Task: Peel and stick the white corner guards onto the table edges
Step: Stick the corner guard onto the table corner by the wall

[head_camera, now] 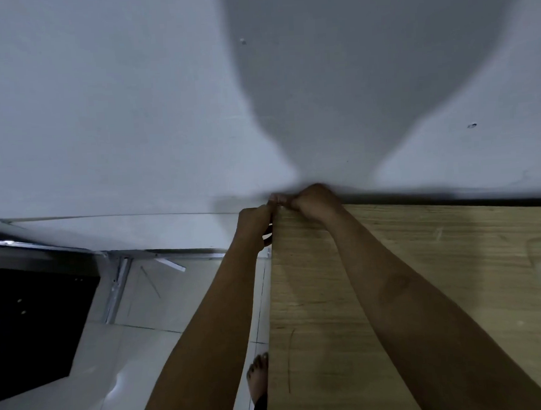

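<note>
A light wooden table [442, 289] fills the right half of the head view, its far left corner against a white wall. Both arms reach out to that corner. My left hand [254, 228] wraps around the table's left edge just below the corner, fingers curled. My right hand [313, 203] rests on the tabletop at the corner, fingers bent down over it. The fingertips of both hands meet at the corner and press on something small and pale there. A white corner guard [277, 201] is mostly hidden under the fingers; only a small pale bit shows.
The white wall [130, 102] stands right behind the table. A pale tiled floor [174, 305] lies to the left, with a dark panel [26, 330] in a metal frame at far left. A bare foot [257, 376] stands beside the table's left edge.
</note>
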{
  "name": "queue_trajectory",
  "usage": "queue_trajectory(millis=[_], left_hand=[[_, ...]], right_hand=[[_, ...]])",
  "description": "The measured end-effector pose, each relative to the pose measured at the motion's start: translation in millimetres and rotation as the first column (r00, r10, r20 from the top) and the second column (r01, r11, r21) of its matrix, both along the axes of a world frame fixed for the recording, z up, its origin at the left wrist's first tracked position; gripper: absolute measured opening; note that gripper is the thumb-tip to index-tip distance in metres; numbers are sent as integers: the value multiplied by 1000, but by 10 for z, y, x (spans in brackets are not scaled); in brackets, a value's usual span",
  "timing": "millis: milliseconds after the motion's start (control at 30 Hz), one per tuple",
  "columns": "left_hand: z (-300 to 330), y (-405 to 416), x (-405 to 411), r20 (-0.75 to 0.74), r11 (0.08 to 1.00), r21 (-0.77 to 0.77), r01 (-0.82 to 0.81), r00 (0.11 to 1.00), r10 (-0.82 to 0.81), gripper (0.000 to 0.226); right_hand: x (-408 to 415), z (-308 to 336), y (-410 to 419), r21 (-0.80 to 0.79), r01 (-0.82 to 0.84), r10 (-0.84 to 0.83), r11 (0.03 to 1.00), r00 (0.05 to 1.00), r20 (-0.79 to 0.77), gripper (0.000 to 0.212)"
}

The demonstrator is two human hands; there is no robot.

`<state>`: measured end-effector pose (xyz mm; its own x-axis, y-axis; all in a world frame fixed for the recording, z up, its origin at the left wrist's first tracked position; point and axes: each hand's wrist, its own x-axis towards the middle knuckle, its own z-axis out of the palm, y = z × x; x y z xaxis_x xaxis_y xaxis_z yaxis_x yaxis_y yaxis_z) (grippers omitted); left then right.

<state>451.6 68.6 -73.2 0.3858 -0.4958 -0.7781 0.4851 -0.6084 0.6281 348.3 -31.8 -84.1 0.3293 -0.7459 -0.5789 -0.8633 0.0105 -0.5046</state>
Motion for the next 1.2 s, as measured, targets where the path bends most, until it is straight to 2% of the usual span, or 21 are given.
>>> queue_trajectory(millis=[100,200,300,400,533,700,867,967,1100,1200], left_hand=[[7,-77,0,11,999,53,0,1000,-1,30],[-6,-74,27,-25,997,73,14,1000,-12,30],[-72,34,1,-56,1000,-21,-21,998,19,37],[-92,112,-23,-83,995,-94,-22,996,14,31],[-74,128,-16,-27,990,-140,33,999,-37,24],[-135,187,-81,43,979,-201,23,999,-15,34],[-193,184,-112,107,982,-187,38,994,-18,43],[-193,194,-120,142,987,-159,23,990,-1,35],[-108,215,-120,135,994,-111,1,991,14,30],[-51,267,-150,59,994,-100,-52,997,58,32]], right_hand=[[85,-11,-10,-12,27,-28,1000,999,-45,51],[112,0,14,-3,70,-70,998,996,-47,50],[81,-32,-8,15,72,-71,997,997,-43,57],[15,-48,-12,30,16,-16,999,1000,-7,59],[-64,-52,36,25,-65,63,998,996,69,52],[-14,22,82,-22,3,-2,1000,1000,30,52],[19,27,122,-74,-29,29,997,1000,-3,47],[-13,67,131,-47,-61,62,997,998,23,44],[-26,128,151,-40,-103,104,994,994,25,39],[-54,144,155,-43,-131,133,990,990,36,31]])
